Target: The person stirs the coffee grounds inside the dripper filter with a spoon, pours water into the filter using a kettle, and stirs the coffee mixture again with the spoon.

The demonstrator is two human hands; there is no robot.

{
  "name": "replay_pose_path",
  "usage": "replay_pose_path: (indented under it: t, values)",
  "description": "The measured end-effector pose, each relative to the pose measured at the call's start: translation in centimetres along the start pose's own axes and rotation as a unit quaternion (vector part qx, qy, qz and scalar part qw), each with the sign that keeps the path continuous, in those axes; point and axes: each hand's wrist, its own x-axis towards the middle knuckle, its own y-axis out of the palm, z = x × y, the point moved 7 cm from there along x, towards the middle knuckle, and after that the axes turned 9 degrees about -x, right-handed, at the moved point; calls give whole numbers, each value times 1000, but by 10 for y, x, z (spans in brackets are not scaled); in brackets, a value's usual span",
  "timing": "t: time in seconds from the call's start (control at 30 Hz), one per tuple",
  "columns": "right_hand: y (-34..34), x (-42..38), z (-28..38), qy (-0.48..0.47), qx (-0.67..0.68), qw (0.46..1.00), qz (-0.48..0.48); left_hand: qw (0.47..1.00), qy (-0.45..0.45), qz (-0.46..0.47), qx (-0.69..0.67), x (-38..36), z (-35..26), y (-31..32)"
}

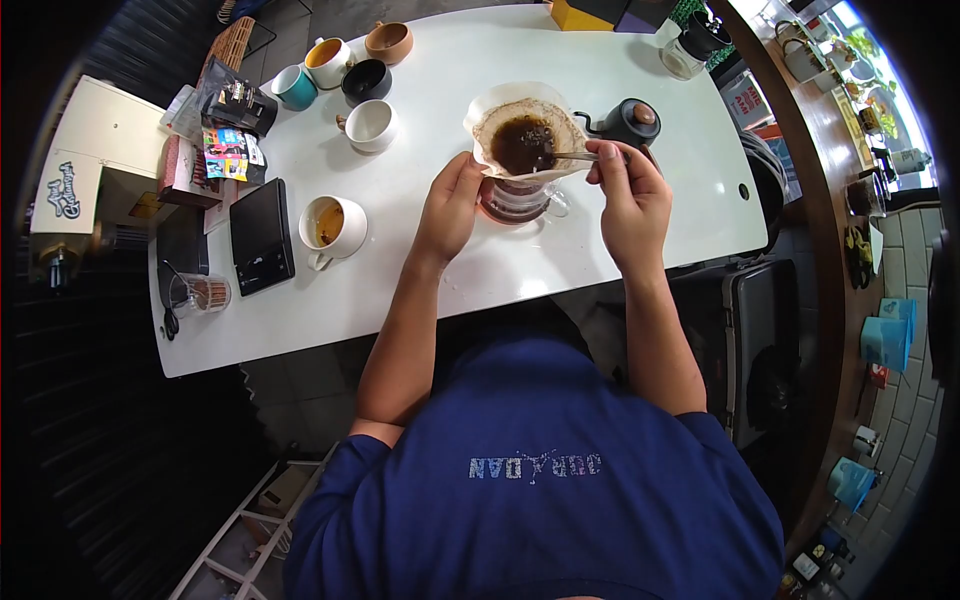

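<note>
Stood near the middle of the white table (600, 250): a glass pour-over dripper (517, 200) lined with a paper filter (500, 105), wet dark coffee grounds (522, 143) inside. Gripped at the filter's edge, about eight o'clock of the grounds, by the left hand (448, 210), fingers closed on the paper and the dripper's side. Pinched between thumb and fingertips of the right hand (630, 195), at three o'clock: a thin spoon (572, 155), perhaps a stirrer, tip sunk in the grounds.

Just behind the right hand, at two o'clock of the dripper: a black gooseneck kettle (630, 120). At nine o'clock, well apart: a white cup (333, 224) holding some brown liquid, with a black scale (260, 235) beside it. At eleven o'clock: an empty white cup (371, 124), a black cup (366, 80), a teal cup (296, 86) and a brown bowl (389, 41). At the table's left edge: coffee packets (228, 150) and a glass jar (205, 294).
</note>
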Motion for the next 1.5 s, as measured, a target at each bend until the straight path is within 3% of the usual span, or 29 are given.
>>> replay_pose_path:
  t: [0.2,0.37,0.57,0.67,1.5]
  values:
    - [-3,-3,15,-75,19,997,10,1000,-6,-1,-24,1,-1,2]
    - [5,-4,34,-164,-153,973,58,1000,-13,6,-14,-1,-5,3]
    - [2,1,41,-220,-166,961,28,999,-18,-1,-36,-1,-4,4]
    - [-1,1,37,-184,-144,972,27,1000,-14,13,-17,0,-7,3]
    - [-16,0,44,-173,-106,979,3,999,-32,22,2,8,-10,3]
